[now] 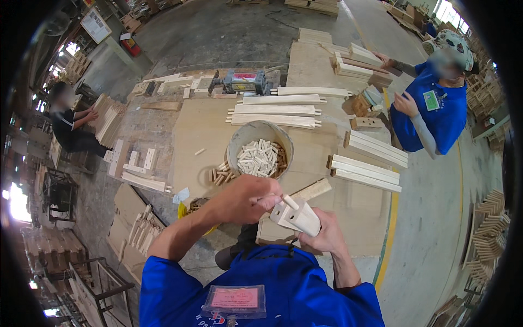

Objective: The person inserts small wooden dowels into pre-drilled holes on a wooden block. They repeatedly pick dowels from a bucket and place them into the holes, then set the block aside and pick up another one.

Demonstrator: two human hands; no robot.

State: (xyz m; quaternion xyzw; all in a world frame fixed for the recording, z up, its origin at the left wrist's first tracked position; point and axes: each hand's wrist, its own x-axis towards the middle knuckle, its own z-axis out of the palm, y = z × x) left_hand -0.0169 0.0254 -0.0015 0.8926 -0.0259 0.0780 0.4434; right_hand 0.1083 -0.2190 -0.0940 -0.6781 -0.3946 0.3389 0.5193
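My right hand (327, 234) is wrapped round pale wooden pieces (306, 220), held tilted with their drilled ends up. Round holes show in those ends. A short wooden dowel (290, 202) stands out from one end. Closed fingers of my left hand (256, 199) meet at the dowel's upper tip; whether more dowels lie in the palm is hidden. Just beyond my left hand is a round bucket (234, 143) holding many loose dowels (260, 158). More dowels (222, 173) lie on the board beside the bucket's left side.
Long wooden rails (275, 115) lie behind the bucket, near a grey clamp-like machine (244, 82). Stacked rails (366, 173) sit at right, and a wood block (311, 189) lies ahead of my hands. A co-worker in blue (430, 109) stands far right; another person (73, 122) is at left.
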